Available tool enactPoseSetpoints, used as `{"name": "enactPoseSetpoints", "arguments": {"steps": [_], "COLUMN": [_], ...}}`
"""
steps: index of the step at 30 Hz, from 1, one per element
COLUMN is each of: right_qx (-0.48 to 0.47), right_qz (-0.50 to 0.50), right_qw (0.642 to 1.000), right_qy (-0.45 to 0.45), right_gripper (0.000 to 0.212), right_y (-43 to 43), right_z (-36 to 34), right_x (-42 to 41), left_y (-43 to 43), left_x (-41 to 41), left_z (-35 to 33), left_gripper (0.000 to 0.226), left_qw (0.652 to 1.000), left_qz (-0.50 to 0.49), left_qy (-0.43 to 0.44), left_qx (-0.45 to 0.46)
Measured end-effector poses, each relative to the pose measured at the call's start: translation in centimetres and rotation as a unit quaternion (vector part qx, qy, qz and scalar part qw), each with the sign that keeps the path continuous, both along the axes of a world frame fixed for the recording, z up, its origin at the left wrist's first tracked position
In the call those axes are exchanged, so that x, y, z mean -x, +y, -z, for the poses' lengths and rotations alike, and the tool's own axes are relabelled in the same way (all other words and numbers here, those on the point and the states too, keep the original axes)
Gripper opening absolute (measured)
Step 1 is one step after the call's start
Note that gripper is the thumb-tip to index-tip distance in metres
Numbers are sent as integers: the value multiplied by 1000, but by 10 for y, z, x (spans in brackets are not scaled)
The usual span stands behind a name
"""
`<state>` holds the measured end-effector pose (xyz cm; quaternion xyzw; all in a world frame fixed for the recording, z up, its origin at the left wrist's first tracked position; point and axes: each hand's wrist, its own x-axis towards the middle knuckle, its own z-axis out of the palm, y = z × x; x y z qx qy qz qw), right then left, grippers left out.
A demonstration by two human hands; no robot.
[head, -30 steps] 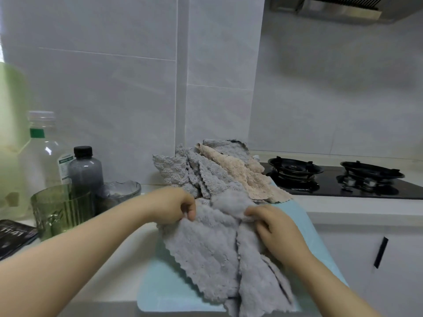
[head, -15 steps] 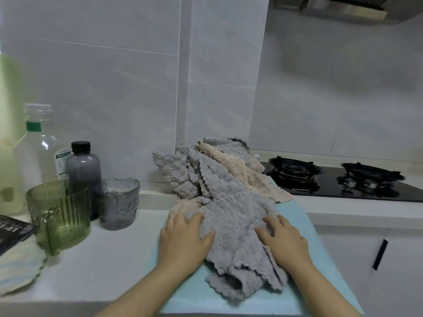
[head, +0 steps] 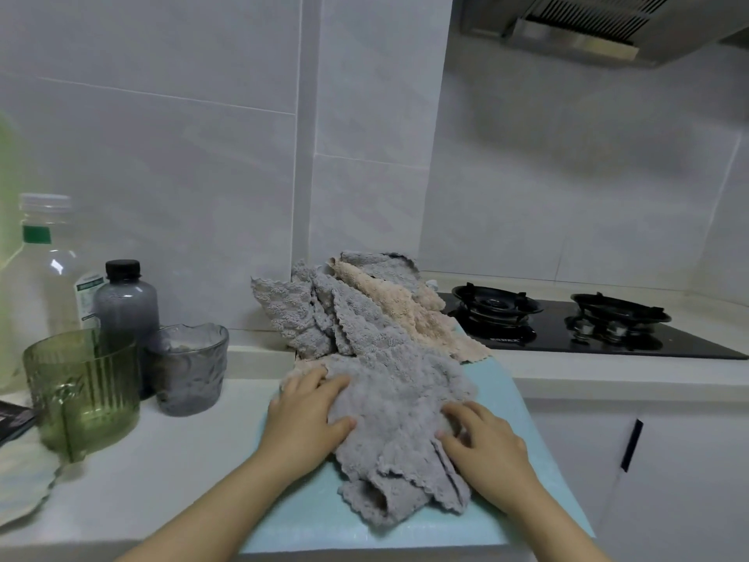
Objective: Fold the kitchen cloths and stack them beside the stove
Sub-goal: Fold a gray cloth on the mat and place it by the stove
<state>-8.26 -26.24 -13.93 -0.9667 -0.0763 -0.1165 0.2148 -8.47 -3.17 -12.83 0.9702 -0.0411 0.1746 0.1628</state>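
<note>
Flattening first cloth on mat

My left hand (head: 310,415) and right hand (head: 484,446) now press open-palmed, gripping nothing, on the grey scalloped microfibre cloth (head: 399,432) I'd lifted; it's down on the pale blue mat (head: 523,403), left of the black gas stove (head: 567,322); folding starts next.

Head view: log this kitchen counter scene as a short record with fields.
surface: light blue mat on a white counter
cloth in work: grey scalloped-edge fleece cloth, crumpled, lying on the mat
left hand: flat on the cloth's left side, no grip
right hand: flat on the cloth's right side, no grip
waiting pile: grey and beige fleece cloths, unfolded, heaped against the wall behind
stove: black two-burner gas hob, right of the pile
left of mat: green ribbed glass mug, grey glass tumbler, dark bottle
folded stack: none visible
</note>
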Motion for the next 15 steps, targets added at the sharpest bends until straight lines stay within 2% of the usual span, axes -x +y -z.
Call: {"name": "enactPoseSetpoints", "arguments": {"steps": [3, 5, 7, 8, 10, 12, 13, 15], "right_qx": [22, 34, 30, 25, 12, -24, -46, -49], "right_qz": [-54, -73, -82, -82, -82, -88, -95, -123], "right_qw": [998, 997, 996, 996, 997, 995, 992, 984], "right_qy": [5, 19, 26, 24, 8, -32, -64, -118], "right_gripper": [45, 43, 42, 41, 39, 41, 43, 49], "right_y": [3, 3, 3, 2, 0, -1, -1, -1], "right_z": [-3, -5, -5, -5, -3, 0, 1, 3], "right_x": [4, 5, 4, 3, 2, 4, 6, 10], "left_y": [15, 28, 33, 32, 26, 19, 18, 16], "left_x": [-14, -21, -22, -20, -7, 12, 21, 33], "left_z": [-21, -31, -30, -25, -11, 3, 8, 11], "left_gripper": [62, 67, 70, 69, 55, 23, 10, 25], "left_qw": [997, 998, 997, 997, 994, 983, 976, 960], "left_qz": [-31, -53, -68, -77, -84, -26, 14, 97], "left_qy": [-69, -32, 23, 19, -67, -163, -164, -60], "left_qx": [20, 30, -5, -24, -16, 82, 141, 257]}}
